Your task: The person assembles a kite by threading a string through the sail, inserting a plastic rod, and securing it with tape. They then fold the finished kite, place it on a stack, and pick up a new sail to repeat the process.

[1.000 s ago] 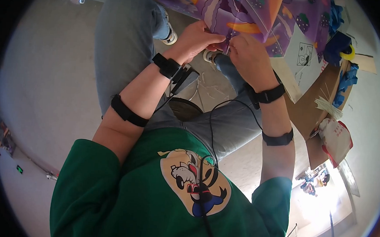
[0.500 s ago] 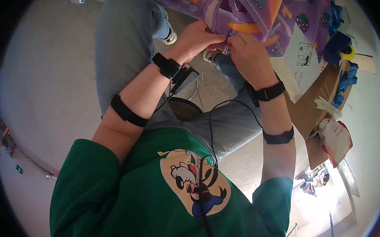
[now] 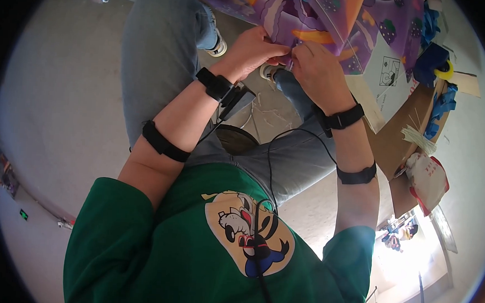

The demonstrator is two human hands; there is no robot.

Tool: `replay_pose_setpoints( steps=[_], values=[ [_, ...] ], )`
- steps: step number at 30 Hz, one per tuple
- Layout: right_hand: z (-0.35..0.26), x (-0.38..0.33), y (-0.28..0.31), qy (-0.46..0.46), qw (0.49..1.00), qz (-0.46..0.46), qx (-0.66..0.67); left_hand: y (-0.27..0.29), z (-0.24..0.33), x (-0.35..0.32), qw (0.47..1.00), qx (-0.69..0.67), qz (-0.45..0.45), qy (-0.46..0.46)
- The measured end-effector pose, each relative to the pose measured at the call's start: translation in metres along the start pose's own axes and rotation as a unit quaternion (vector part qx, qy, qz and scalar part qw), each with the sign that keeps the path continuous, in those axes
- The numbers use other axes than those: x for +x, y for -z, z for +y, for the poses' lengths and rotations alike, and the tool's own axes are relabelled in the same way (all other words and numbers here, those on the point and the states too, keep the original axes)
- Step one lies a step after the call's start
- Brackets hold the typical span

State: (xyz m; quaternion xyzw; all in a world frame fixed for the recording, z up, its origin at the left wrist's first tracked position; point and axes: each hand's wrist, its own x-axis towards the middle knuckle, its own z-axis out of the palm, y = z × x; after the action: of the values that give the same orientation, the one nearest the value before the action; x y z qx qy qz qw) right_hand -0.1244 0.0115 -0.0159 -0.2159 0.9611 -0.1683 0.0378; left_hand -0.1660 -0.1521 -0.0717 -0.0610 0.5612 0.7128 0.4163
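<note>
In the head view, the left hand (image 3: pixel 257 52) and right hand (image 3: pixel 319 72) sit close together, each grip pinching the near edge of the purple sheet (image 3: pixel 314 23), out in front. It is likely best to pinch softly and keep the edge flat.

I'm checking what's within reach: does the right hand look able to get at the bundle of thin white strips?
Probably yes: the bundle of thin white strips lies uncovered at the edge of the brown cardboard, but the right hand pinches the purple patterned sheet and would likely need to let go first.
</note>
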Motion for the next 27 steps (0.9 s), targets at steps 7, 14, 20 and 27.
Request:
replay_pose_setpoints(
  steps=[7, 14, 20, 27],
  values=[
    [-0.0004, -0.0019, -0.0008, -0.001, 1.0, 0.009, 0.002, 0.0006, -0.0012, 0.0015, 1.0, -0.005, 0.0, 0.013],
    [0.0011, -0.0069, -0.0042, -0.026, 0.998, 0.034, 0.038, -0.0006, 0.002, 0.0007, 0.999, -0.029, 0.021, 0.012],
    [0.0025, -0.0059, -0.0066, -0.043, 0.997, 0.047, 0.053, -0.0012, 0.0021, 0.0006, 0.999, -0.023, 0.02, 0.011],
    [0.0024, -0.0001, -0.002, -0.018, 1.0, 0.003, 0.024, 0.0001, -0.001, 0.001, 1.0, -0.029, 0.012, -0.001]
  ],
)
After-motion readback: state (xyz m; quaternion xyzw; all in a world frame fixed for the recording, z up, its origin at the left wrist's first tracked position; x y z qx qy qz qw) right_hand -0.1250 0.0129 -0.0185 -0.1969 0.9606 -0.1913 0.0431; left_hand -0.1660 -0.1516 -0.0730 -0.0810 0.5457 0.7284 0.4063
